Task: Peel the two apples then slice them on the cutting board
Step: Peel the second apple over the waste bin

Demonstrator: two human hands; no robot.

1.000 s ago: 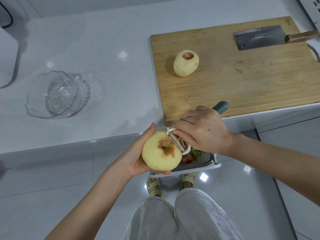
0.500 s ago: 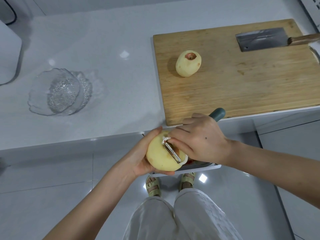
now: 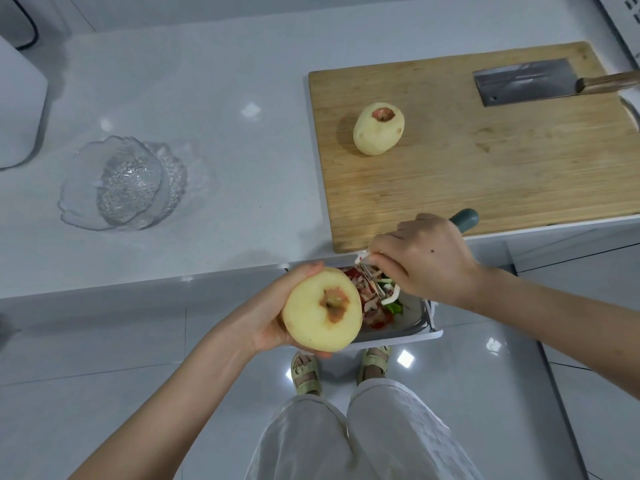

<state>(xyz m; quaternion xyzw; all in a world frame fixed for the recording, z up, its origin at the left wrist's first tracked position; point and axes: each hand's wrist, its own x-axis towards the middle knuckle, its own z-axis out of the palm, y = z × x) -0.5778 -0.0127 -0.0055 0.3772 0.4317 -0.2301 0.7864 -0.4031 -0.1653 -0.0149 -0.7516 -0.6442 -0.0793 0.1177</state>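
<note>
Head view: pale peeled apple (image 3: 322,310) held in left hand (image 3: 270,317) over near scrap tray (image 3: 398,339); teal-handled peeler (image 3: 465,219) gripped by right hand (image 3: 426,261). That left hand could be cut if the blade slips.

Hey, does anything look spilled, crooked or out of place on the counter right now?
Nothing spilled: the peelings lie in the bin below the counter edge. Two small things: the cutting board sits right at the counter's front edge, and red skin remains around the hollow of the apple on it.
</note>
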